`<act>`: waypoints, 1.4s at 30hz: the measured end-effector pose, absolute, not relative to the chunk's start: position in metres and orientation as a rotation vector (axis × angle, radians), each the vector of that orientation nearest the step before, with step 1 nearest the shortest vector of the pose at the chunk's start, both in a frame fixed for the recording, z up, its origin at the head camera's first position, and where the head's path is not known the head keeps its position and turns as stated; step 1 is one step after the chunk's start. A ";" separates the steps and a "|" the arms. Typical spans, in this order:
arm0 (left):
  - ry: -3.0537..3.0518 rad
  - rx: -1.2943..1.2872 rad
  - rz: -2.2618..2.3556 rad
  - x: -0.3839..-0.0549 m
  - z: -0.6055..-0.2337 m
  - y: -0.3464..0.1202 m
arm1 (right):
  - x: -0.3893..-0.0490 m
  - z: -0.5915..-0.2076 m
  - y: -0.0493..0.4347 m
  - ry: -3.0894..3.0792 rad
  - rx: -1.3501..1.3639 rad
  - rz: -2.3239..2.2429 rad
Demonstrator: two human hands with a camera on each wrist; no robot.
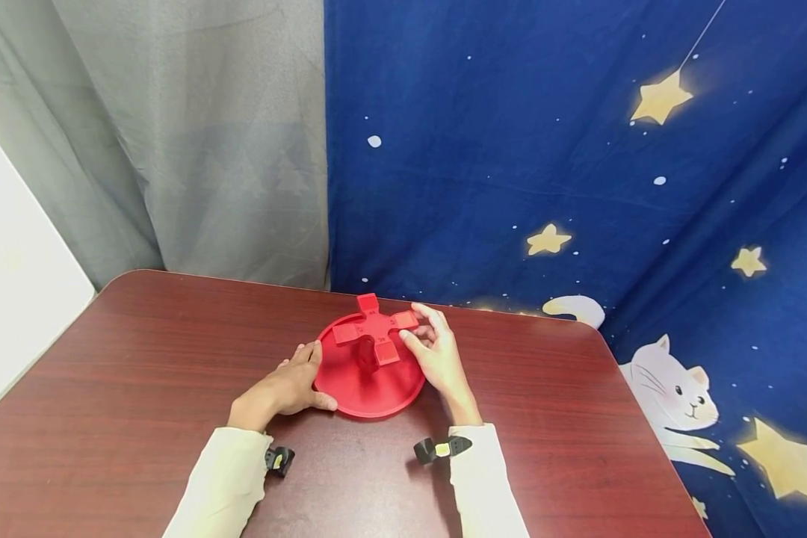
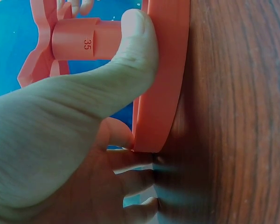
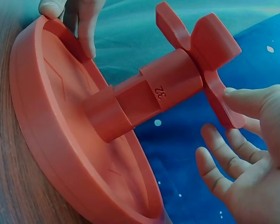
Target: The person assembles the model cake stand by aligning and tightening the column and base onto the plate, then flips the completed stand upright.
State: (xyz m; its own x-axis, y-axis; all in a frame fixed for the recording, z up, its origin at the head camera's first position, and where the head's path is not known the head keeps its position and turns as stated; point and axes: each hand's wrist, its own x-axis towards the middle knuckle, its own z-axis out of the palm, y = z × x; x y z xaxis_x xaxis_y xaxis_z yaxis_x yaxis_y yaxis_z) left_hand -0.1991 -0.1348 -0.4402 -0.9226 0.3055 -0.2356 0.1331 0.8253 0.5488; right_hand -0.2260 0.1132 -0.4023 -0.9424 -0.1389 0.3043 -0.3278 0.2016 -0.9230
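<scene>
A red round base (image 1: 350, 396) with a raised rim lies on the table. From its middle rises a stepped post (image 3: 172, 77), marked with small engraved numbers. On top of the post sits a red cross-shaped piece (image 1: 376, 326) with several flared arms. My left hand (image 1: 292, 383) holds the base's left rim, its thumb (image 2: 135, 51) bent against the edge and its fingers spread along the side. At the right, my right hand (image 1: 440, 359) pinches one arm of the cross between thumb and index finger. Its other fingers (image 3: 224, 158) are loosely bent below that arm, touching nothing visible.
Brown wood-grain table (image 1: 141, 359) surrounds the base, with its far edge just behind. Grey curtain (image 1: 229, 149) and blue star-patterned curtain (image 1: 484, 149) hang beyond it. A black wrist camera (image 1: 442, 448) sits at each cuff.
</scene>
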 end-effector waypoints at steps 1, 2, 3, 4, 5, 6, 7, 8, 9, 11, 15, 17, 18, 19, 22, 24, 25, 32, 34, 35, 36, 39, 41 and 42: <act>2.694 0.333 0.775 -0.199 -0.440 -0.135 | -0.226 -0.401 0.113 -2.320 0.452 1.822; 2.693 0.333 0.775 -0.199 -0.440 -0.135 | -0.225 -0.401 0.113 -2.333 0.451 1.801; 2.693 0.334 0.775 -0.199 -0.440 -0.135 | -0.224 -0.400 0.113 -2.346 0.449 1.781; 2.692 0.333 0.775 -0.199 -0.440 -0.135 | -0.223 -0.399 0.113 -2.360 0.445 1.759; 2.692 0.334 0.775 -0.199 -0.440 -0.135 | -0.223 -0.397 0.113 -2.372 0.442 1.737; 2.692 0.335 0.774 -0.199 -0.440 -0.135 | -0.222 -0.396 0.113 -2.384 0.438 1.717; 2.691 0.336 0.775 -0.199 -0.440 -0.135 | -0.221 -0.395 0.114 -2.395 0.432 1.699; 2.690 0.336 0.776 -0.199 -0.439 -0.135 | -0.221 -0.394 0.114 -2.402 0.426 1.691; 2.689 0.335 0.777 -0.199 -0.439 -0.135 | -0.220 -0.393 0.114 -2.409 0.418 1.686; 2.688 0.335 0.779 -0.199 -0.439 -0.135 | -0.220 -0.392 0.115 -2.418 0.408 1.693; 2.687 0.335 0.779 -0.199 -0.440 -0.135 | -0.222 -0.394 0.119 -2.429 0.403 1.766; 2.689 0.335 0.776 -0.199 -0.440 -0.135 | -0.226 -0.400 0.121 -2.427 0.401 1.824; 2.691 0.335 0.773 -0.199 -0.440 -0.135 | -0.229 -0.404 0.123 -2.426 0.400 1.850; 2.692 0.335 0.772 -0.199 -0.440 -0.135 | -0.231 -0.407 0.124 -2.426 0.400 1.876; 2.691 0.333 0.774 -0.199 -0.441 -0.135 | -0.237 -0.417 0.127 -2.444 0.408 1.908; 2.688 0.331 0.780 -0.199 -0.441 -0.135 | -0.237 -0.419 0.129 -2.460 0.432 1.913; 2.687 0.331 0.783 -0.199 -0.441 -0.136 | -0.237 -0.419 0.130 -2.470 0.453 1.910; 2.688 0.335 0.790 -0.199 -0.441 -0.136 | -0.235 -0.419 0.130 -2.566 0.565 1.884; 2.688 0.339 0.792 -0.199 -0.441 -0.136 | -0.234 -0.419 0.129 -2.585 0.592 1.872; 2.687 0.339 0.794 -0.199 -0.440 -0.135 | -0.234 -0.419 0.128 -2.590 0.607 1.866; 2.686 0.338 0.796 -0.199 -0.440 -0.135 | -0.234 -0.420 0.128 -2.595 0.619 1.855; 2.688 0.341 0.801 -0.199 -0.440 -0.135 | -0.233 -0.420 0.128 -2.611 0.650 1.819; 2.688 0.340 0.799 -0.199 -0.440 -0.135 | -0.233 -0.420 0.129 -2.619 0.666 1.790; 2.689 0.338 0.798 -0.199 -0.440 -0.135 | -0.233 -0.420 0.130 -2.623 0.674 1.781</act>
State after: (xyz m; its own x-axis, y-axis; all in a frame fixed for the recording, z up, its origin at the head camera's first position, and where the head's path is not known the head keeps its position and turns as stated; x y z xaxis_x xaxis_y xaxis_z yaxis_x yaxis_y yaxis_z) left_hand -0.1988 -0.1348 -0.4402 -0.9224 0.3101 -0.2302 0.1343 0.8163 0.5617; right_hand -0.2333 0.1298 -0.4199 -0.9088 -0.3903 0.1474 -0.2809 0.3113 -0.9079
